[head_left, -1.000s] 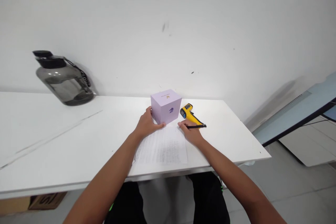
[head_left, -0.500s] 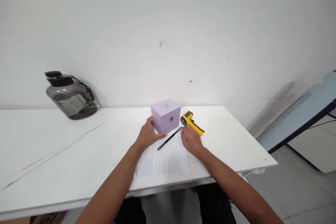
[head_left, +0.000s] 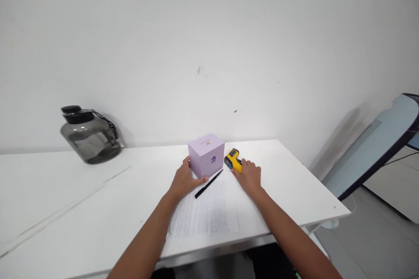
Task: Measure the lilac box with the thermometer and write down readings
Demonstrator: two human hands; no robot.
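Observation:
A lilac box with a dark logo on its front stands on the table at the far end of a printed paper sheet. My left hand grips its left side, fingers at the back left edge and thumb along the front bottom. A black pen lies slantwise on the paper in front of the box, its tip to the upper right. To the right, my right hand is closed round the handle of a yellow and black infrared thermometer, which lies on the table and hides part of its grip.
On the left of the white table a large grey water bottle with a black lid and strap stands near the wall. Beyond the right table edge leans a pale blue, dark-rimmed panel.
My right hand has left the pen's tip, moved right and closed on the thermometer's handle. My left hand stays at the box. The view has tilted up slightly.

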